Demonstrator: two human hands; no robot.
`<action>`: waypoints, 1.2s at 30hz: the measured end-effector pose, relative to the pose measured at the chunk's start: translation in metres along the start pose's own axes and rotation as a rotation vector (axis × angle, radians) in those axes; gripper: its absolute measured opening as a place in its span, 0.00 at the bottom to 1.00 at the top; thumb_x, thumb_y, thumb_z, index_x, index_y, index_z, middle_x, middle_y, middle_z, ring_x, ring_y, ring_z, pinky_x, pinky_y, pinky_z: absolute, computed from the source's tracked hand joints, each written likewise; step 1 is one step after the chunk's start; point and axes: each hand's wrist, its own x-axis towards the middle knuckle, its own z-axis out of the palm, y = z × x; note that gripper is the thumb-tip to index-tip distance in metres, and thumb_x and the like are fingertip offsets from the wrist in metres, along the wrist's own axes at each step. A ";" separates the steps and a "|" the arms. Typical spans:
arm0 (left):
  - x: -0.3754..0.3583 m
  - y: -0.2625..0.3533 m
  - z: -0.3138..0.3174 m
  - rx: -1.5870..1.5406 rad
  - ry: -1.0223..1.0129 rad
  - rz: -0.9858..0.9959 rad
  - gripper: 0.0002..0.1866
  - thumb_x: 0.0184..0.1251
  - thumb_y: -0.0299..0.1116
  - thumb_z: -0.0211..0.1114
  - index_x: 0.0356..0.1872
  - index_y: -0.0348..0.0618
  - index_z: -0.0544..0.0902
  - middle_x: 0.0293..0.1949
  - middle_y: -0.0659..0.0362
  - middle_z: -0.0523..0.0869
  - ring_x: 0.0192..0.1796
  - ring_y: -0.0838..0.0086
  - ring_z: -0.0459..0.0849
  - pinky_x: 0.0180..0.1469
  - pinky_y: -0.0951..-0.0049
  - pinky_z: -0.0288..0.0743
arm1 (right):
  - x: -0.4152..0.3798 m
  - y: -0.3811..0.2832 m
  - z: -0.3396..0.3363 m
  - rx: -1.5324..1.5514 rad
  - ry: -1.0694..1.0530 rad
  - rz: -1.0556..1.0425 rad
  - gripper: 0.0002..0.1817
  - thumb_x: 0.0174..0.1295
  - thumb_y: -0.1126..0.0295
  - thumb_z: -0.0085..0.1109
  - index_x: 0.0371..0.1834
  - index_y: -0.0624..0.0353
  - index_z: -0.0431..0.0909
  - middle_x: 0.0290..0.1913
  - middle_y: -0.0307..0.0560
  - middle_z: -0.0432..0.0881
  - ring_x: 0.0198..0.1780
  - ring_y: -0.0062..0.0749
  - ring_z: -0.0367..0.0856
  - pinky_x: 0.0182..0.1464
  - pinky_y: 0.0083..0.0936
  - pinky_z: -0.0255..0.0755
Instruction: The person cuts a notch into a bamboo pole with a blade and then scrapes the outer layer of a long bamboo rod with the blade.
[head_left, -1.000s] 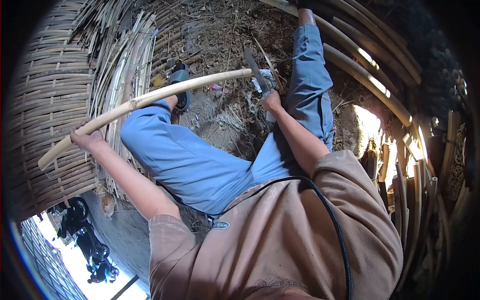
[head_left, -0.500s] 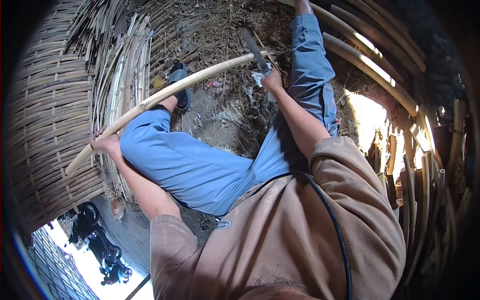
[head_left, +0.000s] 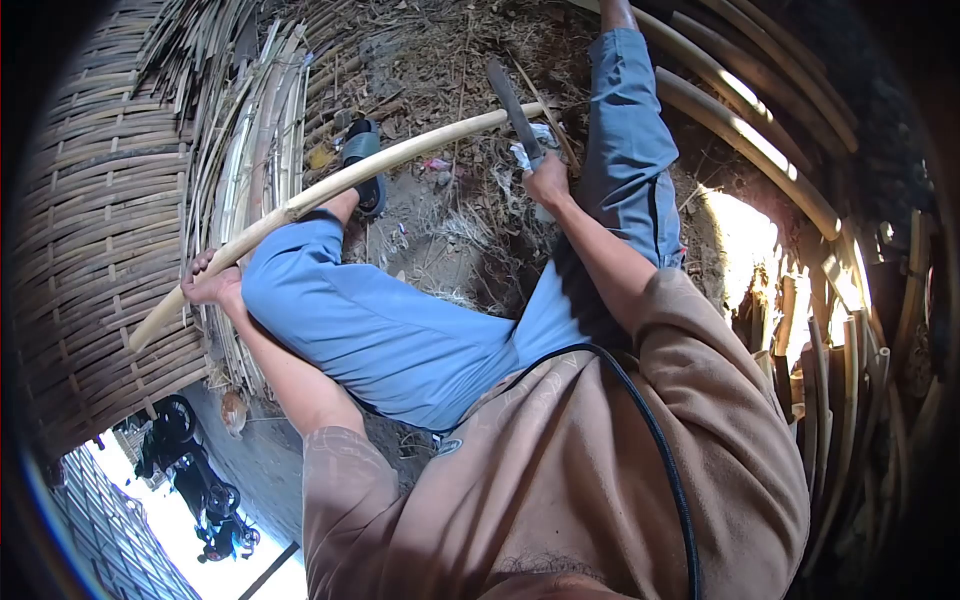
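A long, slightly curved pale bamboo pole (head_left: 385, 160) runs from the lower left to the upper middle, across my bent knee. My left hand (head_left: 212, 284) is wrapped round the pole near its lower left end. My right hand (head_left: 547, 183) grips the handle of a long dark blade (head_left: 512, 108). The blade lies across the pole's far end, pointing up and left. Whether its edge touches the pole is hard to tell. A thin strip (head_left: 548, 110) slants beside the blade near that end.
Woven bamboo matting (head_left: 90, 230) and bundled strips (head_left: 275, 130) are on the left. Thick bamboo poles (head_left: 765, 145) curve along the upper right, with upright pieces (head_left: 850, 400) below. A sandal (head_left: 362, 150) is on my foot. Motorbikes (head_left: 205, 480) stand at the lower left.
My right hand and the blade have shifted very slightly, and the thin strip beside the blade stands further out to the right. My left hand stays on the pole.
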 end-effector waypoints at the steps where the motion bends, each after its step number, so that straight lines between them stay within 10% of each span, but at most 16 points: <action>1: -0.003 0.001 -0.001 0.005 -0.021 0.004 0.07 0.43 0.36 0.58 0.17 0.51 0.68 0.18 0.61 0.67 0.23 0.68 0.70 0.35 0.68 0.69 | -0.008 0.000 -0.005 0.053 0.011 -0.024 0.23 0.56 0.74 0.64 0.56 0.69 0.75 0.48 0.69 0.85 0.54 0.60 0.86 0.57 0.42 0.78; 4: -0.005 0.003 0.006 -0.037 -0.035 -0.014 0.07 0.43 0.35 0.57 0.17 0.51 0.68 0.18 0.60 0.67 0.23 0.68 0.70 0.34 0.68 0.68 | 0.022 0.008 0.010 0.128 0.017 0.230 0.25 0.55 0.69 0.65 0.56 0.69 0.76 0.52 0.69 0.84 0.56 0.60 0.85 0.60 0.43 0.77; 11: -0.007 -0.001 0.000 0.004 0.010 0.035 0.07 0.43 0.35 0.57 0.18 0.50 0.67 0.18 0.61 0.66 0.22 0.68 0.68 0.33 0.68 0.68 | -0.016 -0.027 -0.008 -0.153 -0.161 0.053 0.25 0.56 0.65 0.65 0.56 0.67 0.76 0.50 0.70 0.84 0.56 0.64 0.83 0.61 0.48 0.76; 15: -0.008 0.004 -0.005 -0.032 -0.093 0.018 0.09 0.43 0.38 0.58 0.19 0.50 0.67 0.20 0.61 0.67 0.25 0.69 0.69 0.36 0.67 0.68 | 0.009 -0.019 0.007 0.242 -0.035 0.374 0.23 0.55 0.71 0.67 0.53 0.71 0.74 0.45 0.67 0.85 0.52 0.62 0.86 0.59 0.46 0.78; 20: 0.020 0.006 -0.032 -0.191 -0.468 -0.165 0.09 0.45 0.41 0.60 0.20 0.53 0.70 0.20 0.64 0.69 0.27 0.72 0.70 0.39 0.70 0.67 | 0.010 0.012 0.001 0.007 -0.054 -0.024 0.25 0.55 0.72 0.64 0.56 0.73 0.74 0.49 0.69 0.84 0.55 0.59 0.85 0.58 0.41 0.78; 24: 0.014 0.014 -0.029 -0.143 -0.470 -0.085 0.09 0.46 0.41 0.59 0.20 0.53 0.70 0.20 0.66 0.69 0.27 0.73 0.71 0.41 0.72 0.67 | 0.004 -0.025 0.007 0.134 -0.025 0.340 0.22 0.55 0.71 0.66 0.52 0.73 0.77 0.47 0.69 0.86 0.54 0.58 0.86 0.58 0.41 0.78; 36: 0.012 0.011 -0.028 -0.093 -0.518 -0.123 0.10 0.43 0.43 0.59 0.19 0.54 0.69 0.20 0.64 0.68 0.28 0.72 0.69 0.42 0.70 0.65 | -0.014 -0.017 0.013 -0.130 -0.076 0.035 0.22 0.56 0.62 0.66 0.51 0.65 0.79 0.47 0.65 0.87 0.52 0.58 0.87 0.55 0.45 0.79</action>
